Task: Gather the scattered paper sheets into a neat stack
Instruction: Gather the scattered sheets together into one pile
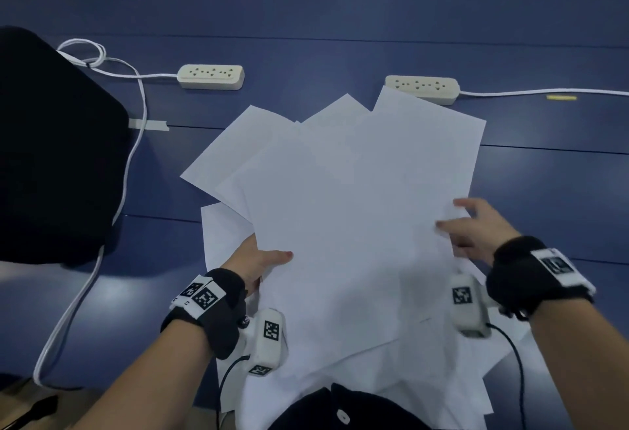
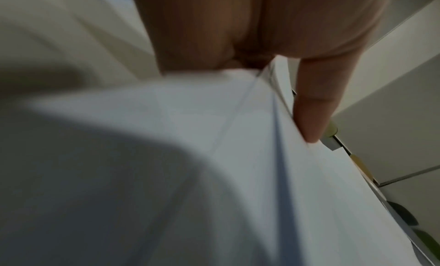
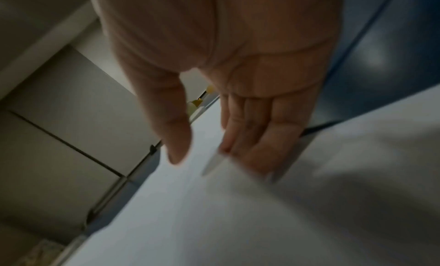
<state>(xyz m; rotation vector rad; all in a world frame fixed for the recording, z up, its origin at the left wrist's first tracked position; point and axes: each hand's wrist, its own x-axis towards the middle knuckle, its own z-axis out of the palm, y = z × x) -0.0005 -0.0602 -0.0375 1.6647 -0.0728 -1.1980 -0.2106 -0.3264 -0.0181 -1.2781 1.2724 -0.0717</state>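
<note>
Loosely fanned sheets (image 1: 340, 212), long axes fwd.

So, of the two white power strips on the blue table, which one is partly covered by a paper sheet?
The right power strip: a corner of the far right paper sheet overlaps its near edge. The left power strip lies apart from the sheets, fully uncovered.

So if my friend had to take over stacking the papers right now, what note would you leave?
Left hand: pinches the left edge of the top sheets, thumb on top.
Right hand: open, fingers straight at the right edge of the same sheets.
Paper sheets: a loose, fanned pile on the blue table, corners pointing different ways, more sheets underneath near the body.
Done: sheets pulled together into one overlapping heap.
Left: square the edges, tuck in the stray sheets.
</note>
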